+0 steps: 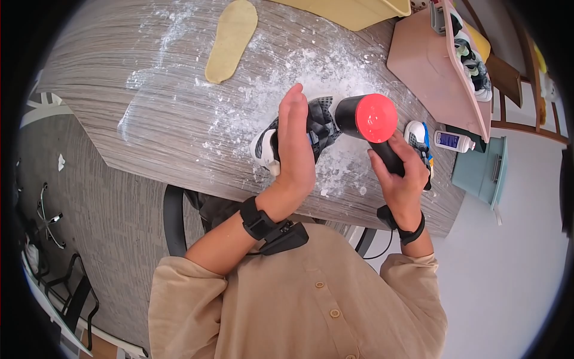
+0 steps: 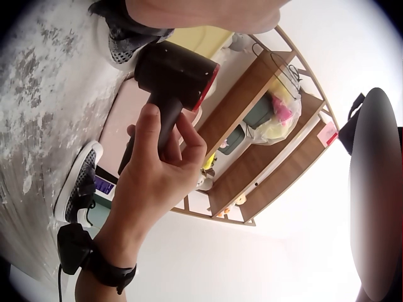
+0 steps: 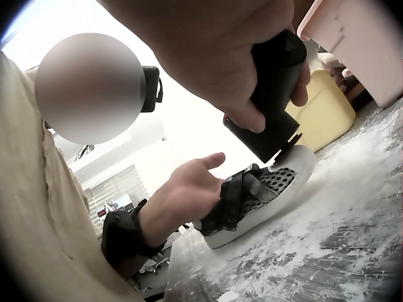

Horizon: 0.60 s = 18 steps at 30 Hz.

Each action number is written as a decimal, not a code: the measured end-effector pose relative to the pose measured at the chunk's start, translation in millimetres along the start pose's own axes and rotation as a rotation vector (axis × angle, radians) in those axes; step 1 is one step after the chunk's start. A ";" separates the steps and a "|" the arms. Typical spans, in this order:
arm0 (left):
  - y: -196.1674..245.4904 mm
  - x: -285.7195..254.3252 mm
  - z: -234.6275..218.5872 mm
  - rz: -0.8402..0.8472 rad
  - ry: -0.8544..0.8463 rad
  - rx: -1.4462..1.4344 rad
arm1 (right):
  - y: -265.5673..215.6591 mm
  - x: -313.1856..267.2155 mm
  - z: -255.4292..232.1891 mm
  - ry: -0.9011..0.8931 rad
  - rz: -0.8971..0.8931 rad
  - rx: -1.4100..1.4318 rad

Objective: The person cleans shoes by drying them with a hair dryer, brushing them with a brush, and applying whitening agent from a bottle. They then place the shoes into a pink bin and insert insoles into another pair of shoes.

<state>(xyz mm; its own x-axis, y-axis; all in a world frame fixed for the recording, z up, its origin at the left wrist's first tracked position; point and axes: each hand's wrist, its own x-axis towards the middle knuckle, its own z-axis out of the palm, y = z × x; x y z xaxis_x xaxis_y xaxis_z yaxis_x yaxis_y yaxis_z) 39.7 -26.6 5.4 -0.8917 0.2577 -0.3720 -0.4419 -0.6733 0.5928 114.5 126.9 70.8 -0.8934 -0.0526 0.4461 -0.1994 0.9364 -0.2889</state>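
A black hair dryer with a red end [image 1: 376,118] is gripped by its handle in my right hand [image 1: 406,178]; its nozzle faces the toe of a black-and-white shoe [image 3: 267,189]. That shoe [image 1: 323,122] is dusted with white powder. Across its ankle end lies my left hand [image 1: 296,140], fingers straight and close together in the head view. The right wrist view shows the left hand [image 3: 189,189] against the shoe's straps, thumb raised, other fingertips hidden. In the left wrist view, the right hand [image 2: 157,170] has fingers and thumb round the dryer [image 2: 173,72].
White powder covers much of the wooden table [image 1: 179,107]. A yellow insole [image 1: 233,42] lies at the back. Another shoe [image 1: 417,134] and a white bottle [image 1: 452,141] are on the right, near a pink bin [image 1: 427,72] and a blue-green bin [image 1: 478,173]. A yellow bin [image 1: 353,13] stands behind.
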 end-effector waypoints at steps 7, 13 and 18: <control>2.1 -3.2 3.8 0.013 -0.010 0.013 | 0.1 -4.0 -1.8 -0.017 0.021 0.020; 2.8 -3.5 1.9 0.002 -0.031 0.027 | 0.5 -8.3 -4.7 -0.035 0.161 0.054; 1.7 -2.8 1.6 -0.008 -0.029 0.011 | 5.4 -11.4 -7.4 -0.042 0.259 0.091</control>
<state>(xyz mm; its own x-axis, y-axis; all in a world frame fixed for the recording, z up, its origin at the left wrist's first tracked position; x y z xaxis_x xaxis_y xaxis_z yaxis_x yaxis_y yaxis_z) 41.4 -27.4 8.6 -0.8908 0.2830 -0.3556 -0.4495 -0.6636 0.5980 126.6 135.1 70.4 -0.9348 0.1687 0.3127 0.0045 0.8856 -0.4645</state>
